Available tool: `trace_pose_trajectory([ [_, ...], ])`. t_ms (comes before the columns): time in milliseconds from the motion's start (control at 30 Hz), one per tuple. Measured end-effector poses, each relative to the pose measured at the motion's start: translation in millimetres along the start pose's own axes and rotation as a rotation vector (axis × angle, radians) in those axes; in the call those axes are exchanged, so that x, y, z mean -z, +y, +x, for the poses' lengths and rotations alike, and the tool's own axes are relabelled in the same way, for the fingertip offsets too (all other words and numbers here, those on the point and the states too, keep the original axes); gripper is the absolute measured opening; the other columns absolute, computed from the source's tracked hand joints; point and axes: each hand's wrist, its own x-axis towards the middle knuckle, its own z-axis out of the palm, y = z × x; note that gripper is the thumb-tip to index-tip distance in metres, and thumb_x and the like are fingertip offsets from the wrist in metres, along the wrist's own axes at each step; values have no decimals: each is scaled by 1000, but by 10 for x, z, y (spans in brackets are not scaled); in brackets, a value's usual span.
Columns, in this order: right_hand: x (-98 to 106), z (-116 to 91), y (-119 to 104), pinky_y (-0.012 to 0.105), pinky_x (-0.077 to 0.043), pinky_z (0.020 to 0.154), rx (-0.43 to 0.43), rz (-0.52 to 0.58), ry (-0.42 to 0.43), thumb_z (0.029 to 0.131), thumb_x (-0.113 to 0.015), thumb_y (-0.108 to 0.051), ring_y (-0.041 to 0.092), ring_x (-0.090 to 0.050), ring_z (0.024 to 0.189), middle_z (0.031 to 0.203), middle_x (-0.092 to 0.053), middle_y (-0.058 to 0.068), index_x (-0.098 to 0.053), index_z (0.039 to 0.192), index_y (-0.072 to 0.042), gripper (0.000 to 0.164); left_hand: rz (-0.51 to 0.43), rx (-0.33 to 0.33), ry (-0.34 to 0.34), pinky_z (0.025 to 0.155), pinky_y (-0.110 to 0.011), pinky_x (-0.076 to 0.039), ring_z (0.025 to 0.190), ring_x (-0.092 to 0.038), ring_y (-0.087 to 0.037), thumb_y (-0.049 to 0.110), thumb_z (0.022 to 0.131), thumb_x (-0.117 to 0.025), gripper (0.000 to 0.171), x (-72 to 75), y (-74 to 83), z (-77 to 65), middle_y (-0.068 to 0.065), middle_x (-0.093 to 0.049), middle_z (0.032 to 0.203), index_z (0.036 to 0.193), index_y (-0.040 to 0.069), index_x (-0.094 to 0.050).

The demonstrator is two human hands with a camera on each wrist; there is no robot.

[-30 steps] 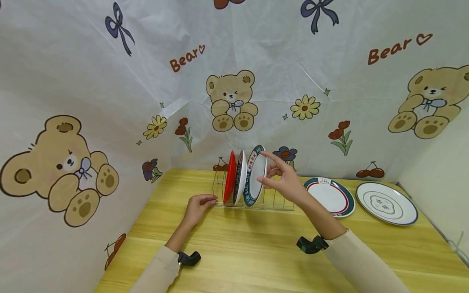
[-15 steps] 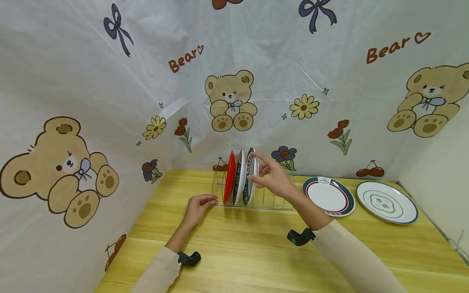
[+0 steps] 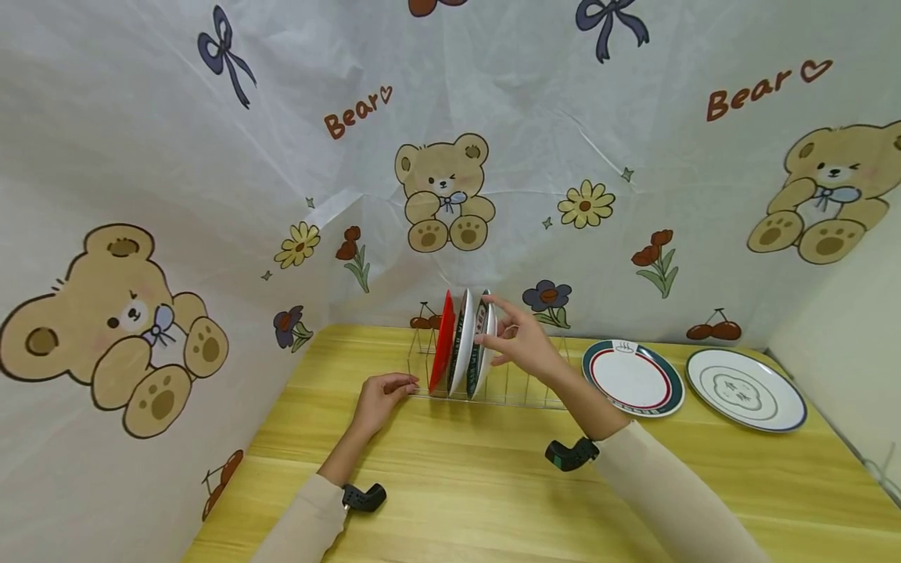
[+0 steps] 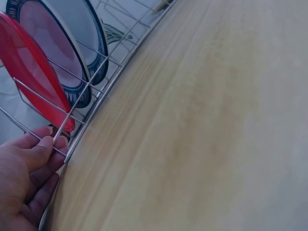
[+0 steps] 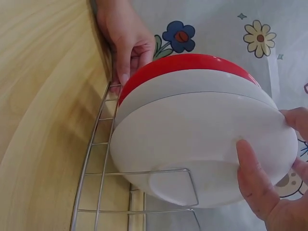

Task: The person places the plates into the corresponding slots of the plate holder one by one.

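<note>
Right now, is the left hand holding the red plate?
No, in the left wrist view the left hand pinches the end of the rack, beside the red plate.

- Left hand [image 3: 380, 403] and right hand [image 3: 524, 342]: both bare
- 2 plain beige sleeves [image 3: 669, 489], ending short of the wrists
- Left black device [image 3: 364, 498]: angular, bent casing beside the cuff
- Right black device [image 3: 572, 453]: similar shape, 1 small green patch [image 3: 558, 462]
</note>
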Motion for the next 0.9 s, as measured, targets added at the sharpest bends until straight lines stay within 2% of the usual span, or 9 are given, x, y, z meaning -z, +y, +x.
trace_pose_trajectory([
  [133,2,-9,19,54,-62,69,-6,28,15,92,-76,-12,29,-52,73,94,-45,17,-42,156,-21,73,-2,-2,-8,89,-48,-57,100,-69,-47,-11,96,-61,20,-9,-27,14,-32,-70,107,113,-16,-70],
  [267,1,-13,40,53,-62,70,-5,16,25,93,-76,-16,24,-50,70,96,-45,16,-41,157,-28,73,-11,1,18,89,-45,-58,99,-70,-46,-9,96,-62,19,-21,-175,56,-30,-72,106,112,-13,-71],
  [333,4,-18,51,50,-63,69,-1,-7,30,94,-76,-22,32,-53,71,98,-46,16,-39,157,-33,74,-9,1,35,87,-39,-60,98,-72,-41,-6,95,-65,19,-20,-244,75,-26,-73,105,112,-10,-73],
  [433,3,-40,45,44,-64,68,-3,-47,33,94,-76,-32,45,-59,77,106,-49,18,-33,159,-35,78,2,-9,52,83,-30,-61,95,-75,-33,0,94,-68,18,-3,-295,89,-20,-75,103,109,-3,-77],
  [500,3,-65,56,42,-64,68,-1,-69,33,94,-75,-36,49,-61,88,113,-52,20,-30,161,-31,81,12,-9,57,81,-27,-61,94,-75,-30,1,94,-69,17,5,-300,87,-18,-76,103,109,-2,-77],
  [600,4,-131,75,48,-63,73,-4,-85,38,95,-73,-38,44,-64,98,124,-54,23,-29,162,-25,81,17,-20,63,81,-27,-61,93,-75,-30,0,94,-69,17,12,-309,76,-18,-76,102,108,-2,-77],
  [767,59,-303,149,48,-63,75,1,-69,87,102,-64,-34,46,-61,110,132,-55,24,-35,160,-18,67,23,-44,59,81,-27,-61,93,-75,-30,-2,94,-68,17,-5,-323,66,-19,-76,102,108,-3,-77],
  [900,141,-461,210,47,-63,76,10,-27,137,106,-57,-34,45,-60,113,134,-54,26,-38,158,-15,59,29,-42,63,81,-25,-60,93,-75,-28,-2,93,-68,17,-17,-315,65,-17,-76,101,107,-2,-78],
])
